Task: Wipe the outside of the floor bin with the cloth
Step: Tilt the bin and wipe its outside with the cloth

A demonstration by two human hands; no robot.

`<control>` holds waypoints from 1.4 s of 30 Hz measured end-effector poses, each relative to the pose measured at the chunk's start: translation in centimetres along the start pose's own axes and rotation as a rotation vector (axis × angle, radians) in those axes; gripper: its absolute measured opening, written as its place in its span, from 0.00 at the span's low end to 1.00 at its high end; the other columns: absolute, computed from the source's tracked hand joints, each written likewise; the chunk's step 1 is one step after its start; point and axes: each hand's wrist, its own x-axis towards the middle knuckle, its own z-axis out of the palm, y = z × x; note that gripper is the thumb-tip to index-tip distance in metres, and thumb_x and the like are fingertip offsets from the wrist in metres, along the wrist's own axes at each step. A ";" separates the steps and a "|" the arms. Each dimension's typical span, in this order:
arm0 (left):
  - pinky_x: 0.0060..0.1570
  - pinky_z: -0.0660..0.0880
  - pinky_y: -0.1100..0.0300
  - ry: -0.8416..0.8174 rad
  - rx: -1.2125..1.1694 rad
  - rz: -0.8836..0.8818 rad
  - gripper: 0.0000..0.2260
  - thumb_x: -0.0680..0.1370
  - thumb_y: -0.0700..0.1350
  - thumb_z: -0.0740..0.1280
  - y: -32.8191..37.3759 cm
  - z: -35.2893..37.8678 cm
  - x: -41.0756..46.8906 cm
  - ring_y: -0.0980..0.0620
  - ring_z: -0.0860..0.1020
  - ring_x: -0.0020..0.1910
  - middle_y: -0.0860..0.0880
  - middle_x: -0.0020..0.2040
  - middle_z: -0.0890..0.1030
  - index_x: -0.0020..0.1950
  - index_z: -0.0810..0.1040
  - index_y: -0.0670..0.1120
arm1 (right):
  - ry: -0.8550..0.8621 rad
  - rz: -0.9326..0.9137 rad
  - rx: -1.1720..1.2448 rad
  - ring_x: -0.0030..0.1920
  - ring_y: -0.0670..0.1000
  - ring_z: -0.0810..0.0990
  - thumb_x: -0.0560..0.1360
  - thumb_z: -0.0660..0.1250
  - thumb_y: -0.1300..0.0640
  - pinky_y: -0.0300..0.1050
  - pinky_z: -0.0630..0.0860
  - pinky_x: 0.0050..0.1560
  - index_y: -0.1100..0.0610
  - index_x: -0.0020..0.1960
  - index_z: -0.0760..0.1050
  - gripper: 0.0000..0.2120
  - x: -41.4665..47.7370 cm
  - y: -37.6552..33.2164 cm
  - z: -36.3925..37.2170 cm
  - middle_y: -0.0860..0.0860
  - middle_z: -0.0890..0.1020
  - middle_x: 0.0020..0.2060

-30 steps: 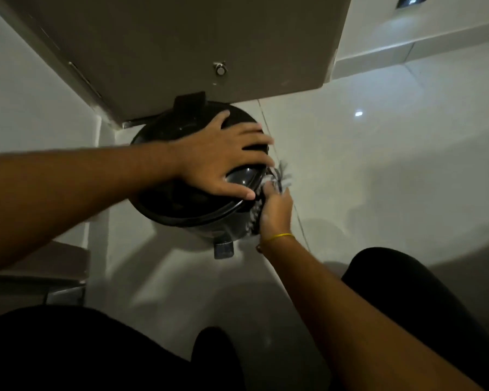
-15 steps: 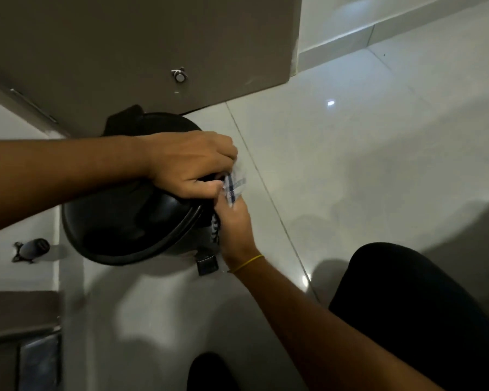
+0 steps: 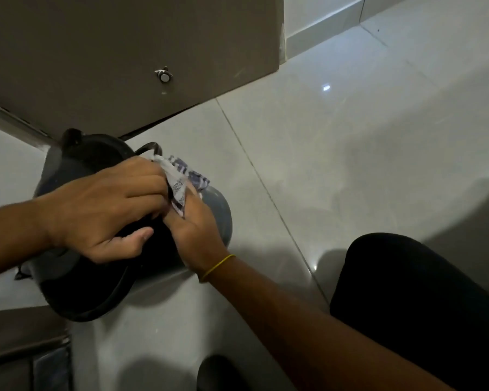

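The bin (image 3: 218, 218) lies tipped on the floor (image 3: 336, 165), at 9 o'clock from the person's knee (image 3: 407, 292) and just below the door (image 3: 124, 52). The left hand (image 3: 102, 213) clamps the bin's dark rim, fingers curled over it, thumb beneath. The right hand (image 3: 194, 230) presses the cloth (image 3: 181, 179) against the grey side at the bin's 2 o'clock, fingers closed on it. A yellow band (image 3: 216, 267) circles that wrist.
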 end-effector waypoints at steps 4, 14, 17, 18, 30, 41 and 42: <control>0.51 0.78 0.42 0.013 0.028 -0.017 0.14 0.74 0.50 0.65 1.9 0.4 -1.9 0.36 0.79 0.43 0.39 0.43 0.79 0.41 0.82 0.39 | -0.062 0.176 -0.097 0.78 0.54 0.75 0.79 0.62 0.44 0.59 0.68 0.81 0.44 0.77 0.70 0.26 1.5 3.0 -2.7 0.51 0.78 0.76; 0.58 0.72 0.45 -0.013 0.120 0.116 0.12 0.72 0.51 0.71 7.3 1.8 -3.0 0.39 0.79 0.43 0.40 0.41 0.80 0.40 0.83 0.42 | -0.191 -0.010 -0.117 0.76 0.60 0.77 0.79 0.61 0.45 0.60 0.68 0.80 0.54 0.75 0.74 0.27 -1.4 -1.7 -1.8 0.58 0.80 0.73; 0.57 0.69 0.46 0.024 0.156 0.117 0.11 0.74 0.50 0.69 8.9 2.2 -4.2 0.41 0.77 0.43 0.42 0.40 0.80 0.39 0.83 0.44 | -0.329 -0.130 -0.187 0.82 0.58 0.70 0.80 0.62 0.49 0.63 0.64 0.83 0.53 0.82 0.66 0.30 -1.0 -1.2 -2.0 0.58 0.74 0.80; 0.56 0.68 0.46 0.044 0.187 0.109 0.12 0.75 0.50 0.67 9.4 2.3 -4.7 0.42 0.76 0.44 0.43 0.40 0.80 0.39 0.83 0.44 | -0.346 -0.083 -0.204 0.82 0.58 0.69 0.80 0.62 0.49 0.63 0.62 0.84 0.53 0.82 0.66 0.31 -0.8 -0.6 -2.1 0.57 0.73 0.80; 0.48 0.68 0.48 0.153 0.381 0.090 0.10 0.73 0.50 0.70 13.8 3.9 -7.6 0.46 0.81 0.35 0.48 0.36 0.82 0.34 0.82 0.48 | -0.326 -0.061 -0.267 0.85 0.57 0.64 0.81 0.63 0.47 0.60 0.57 0.86 0.53 0.82 0.66 0.31 -4.6 -0.8 -1.4 0.55 0.68 0.83; 0.51 0.67 0.50 0.198 0.313 0.111 0.12 0.78 0.51 0.65 13.2 4.2 -7.7 0.48 0.74 0.41 0.49 0.38 0.77 0.37 0.75 0.48 | -0.176 0.279 -0.324 0.77 0.60 0.74 0.84 0.64 0.49 0.57 0.67 0.80 0.52 0.69 0.76 0.16 -1.5 2.9 -4.9 0.58 0.79 0.73; 0.51 0.67 0.50 0.204 0.301 0.124 0.12 0.79 0.51 0.65 13.1 4.4 -7.2 0.48 0.71 0.42 0.49 0.38 0.75 0.37 0.74 0.48 | -0.177 0.293 -0.306 0.74 0.60 0.76 0.85 0.64 0.49 0.56 0.69 0.78 0.55 0.68 0.77 0.15 -1.3 2.5 -4.8 0.58 0.81 0.70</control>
